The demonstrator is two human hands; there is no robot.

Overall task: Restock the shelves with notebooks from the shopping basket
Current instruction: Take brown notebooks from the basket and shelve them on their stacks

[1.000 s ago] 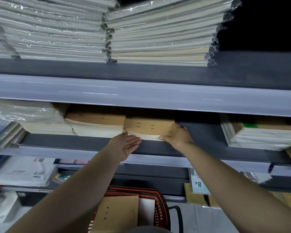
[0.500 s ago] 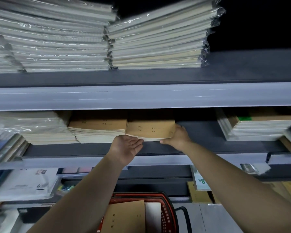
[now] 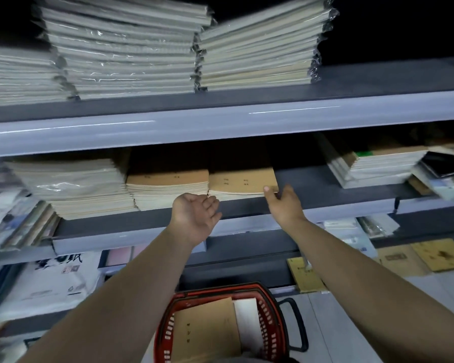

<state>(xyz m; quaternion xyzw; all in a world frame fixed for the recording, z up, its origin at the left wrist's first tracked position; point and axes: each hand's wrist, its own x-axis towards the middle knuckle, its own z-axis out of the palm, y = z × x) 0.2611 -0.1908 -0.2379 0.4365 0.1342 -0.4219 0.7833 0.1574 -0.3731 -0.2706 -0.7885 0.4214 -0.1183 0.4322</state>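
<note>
palm up, your left hand (image 3: 197, 214) hangs released, fingers loosely spread, just in front of the short stack of brown notebooks (image 3: 243, 183) on the middle shelf (image 3: 312, 184). your right hand (image 3: 286, 205) is at that stack's right front corner, thumb lying on the top cover; its fingers are hidden, so whether it grasps the stack cannot be told. a taller brown stack (image 3: 168, 188) touches the short one on its left. lower down, the red basket (image 3: 270, 323) stands between your forearms with a brown notebook (image 3: 205, 334) and a white one (image 3: 247, 320) inside. plastic-wrapped packs (image 3: 126, 53) sit on the top shelf
</note>
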